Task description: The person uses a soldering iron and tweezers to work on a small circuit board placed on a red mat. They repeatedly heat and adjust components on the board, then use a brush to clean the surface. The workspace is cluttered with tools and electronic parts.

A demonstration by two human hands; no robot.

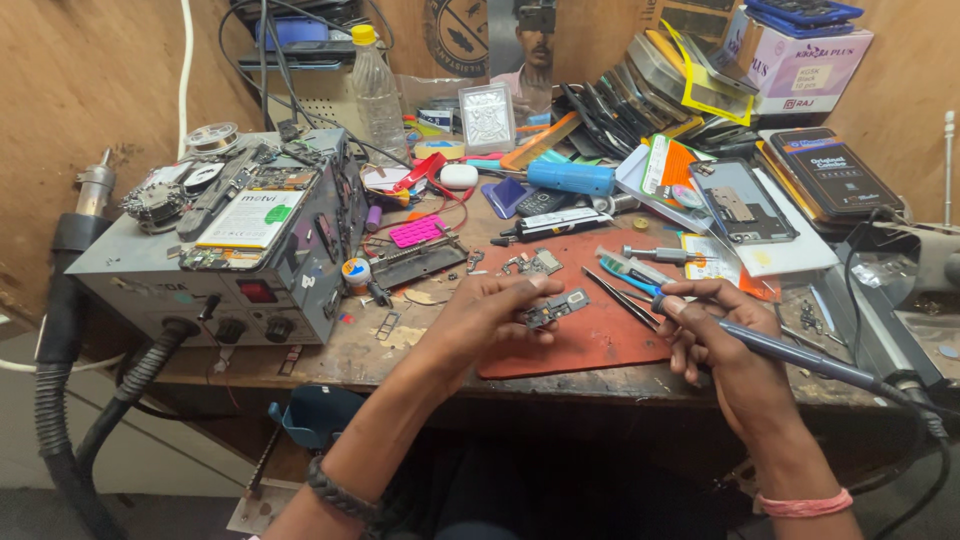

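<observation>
Small circuit board (553, 309) is being held just above the red work mat (580, 340), near the front edge of the tabletop (380, 355). It is looking thin, light and stiff, with tiny parts on its face, so I am judging it as fragile; the safe place to take it is by the bare edges, not on the components. The left hand (490, 318) is doing this: its fingers (520, 292) are pinching narrowly around the board, holding it a little tilted toward the person. The right hand (715, 335) is gripping a soldering iron (790, 355) like a pen, fingers closed tight on the dark handle, and its tip is pointing to the board but seems not to be touching it; I cannot tell this for sure. A cable is running from the handle off to the right. Tweezers (620, 297) are lying on the mat between the two hands, and a blue-handled tool (628, 270) is just behind them. Farther out, a grey rework station (230, 270) is standing on the left with a phone battery (250, 218) on top and a black hose hanging down. A plastic bottle (376, 90), a pink part (417, 231) and an opened phone back (742, 203) are lying well apart at the rear.
</observation>
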